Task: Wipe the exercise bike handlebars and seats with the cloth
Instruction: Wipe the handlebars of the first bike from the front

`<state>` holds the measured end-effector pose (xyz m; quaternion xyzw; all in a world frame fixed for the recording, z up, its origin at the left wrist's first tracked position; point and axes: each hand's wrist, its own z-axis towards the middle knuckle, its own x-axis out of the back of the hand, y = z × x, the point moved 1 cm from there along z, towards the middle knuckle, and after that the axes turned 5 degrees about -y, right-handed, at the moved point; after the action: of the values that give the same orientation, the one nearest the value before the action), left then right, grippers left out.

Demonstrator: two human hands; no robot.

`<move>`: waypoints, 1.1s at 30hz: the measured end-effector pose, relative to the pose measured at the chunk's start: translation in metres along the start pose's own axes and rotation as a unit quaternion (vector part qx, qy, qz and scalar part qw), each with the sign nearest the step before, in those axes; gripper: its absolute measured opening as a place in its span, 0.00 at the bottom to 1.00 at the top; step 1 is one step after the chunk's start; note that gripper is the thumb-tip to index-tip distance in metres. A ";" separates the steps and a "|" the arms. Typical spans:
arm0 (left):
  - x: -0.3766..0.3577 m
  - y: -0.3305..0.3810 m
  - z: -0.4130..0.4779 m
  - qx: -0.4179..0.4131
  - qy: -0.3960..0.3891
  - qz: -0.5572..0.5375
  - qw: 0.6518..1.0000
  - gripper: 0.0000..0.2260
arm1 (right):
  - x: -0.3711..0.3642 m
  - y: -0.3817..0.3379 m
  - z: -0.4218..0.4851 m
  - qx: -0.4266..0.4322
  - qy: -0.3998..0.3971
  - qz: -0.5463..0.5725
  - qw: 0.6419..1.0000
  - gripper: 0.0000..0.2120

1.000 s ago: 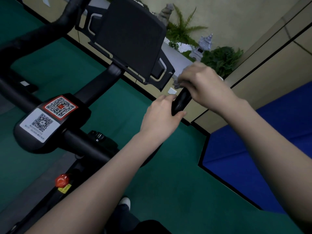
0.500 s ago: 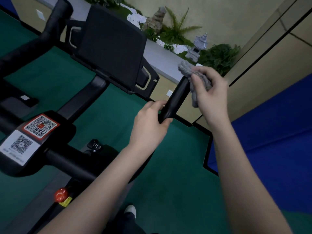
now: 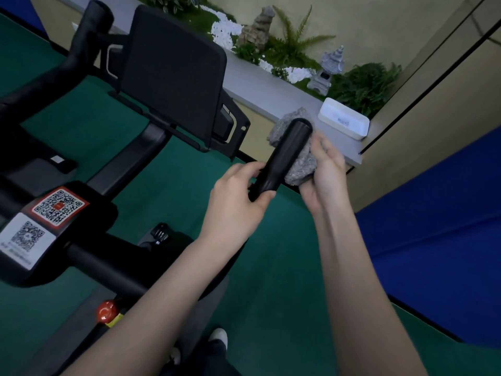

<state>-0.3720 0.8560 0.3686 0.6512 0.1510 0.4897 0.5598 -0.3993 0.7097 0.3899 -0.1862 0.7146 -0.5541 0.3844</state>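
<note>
Cloth (image 3: 301, 167) sits clamped against handlebar (image 3: 285, 153) by right hand (image 3: 326, 183) fingers; left hand (image 3: 233, 208) fingers grip handlebar below.

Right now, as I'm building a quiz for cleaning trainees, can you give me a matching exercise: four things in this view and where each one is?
Things:
1 cloth
2 left hand
3 red knob
4 white box

Places:
a on the grey ledge by the plants
b low on the bike frame
c pressed against the handlebar by the right hand
d gripping the handlebar below the cloth

Pairs: 1-c; 2-d; 3-b; 4-a
</note>
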 end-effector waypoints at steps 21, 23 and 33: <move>0.012 -0.006 -0.007 0.025 -0.043 0.010 0.999 0.21 | 0.009 0.050 -0.039 -0.017 -0.050 0.008 0.999 0.13; 0.014 -0.006 -0.010 0.023 -0.046 0.021 0.998 0.19 | 0.010 0.056 -0.044 -0.009 -0.044 -0.008 0.999 0.11; 0.021 -0.001 -0.016 0.002 -0.075 0.052 0.996 0.17 | 0.024 0.054 -0.080 0.072 0.008 -0.228 0.971 0.13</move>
<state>-0.3744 0.8812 0.3758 0.6941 0.0755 0.4679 0.5419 -0.4661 0.7620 0.3381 -0.3121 0.6145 -0.6784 0.2546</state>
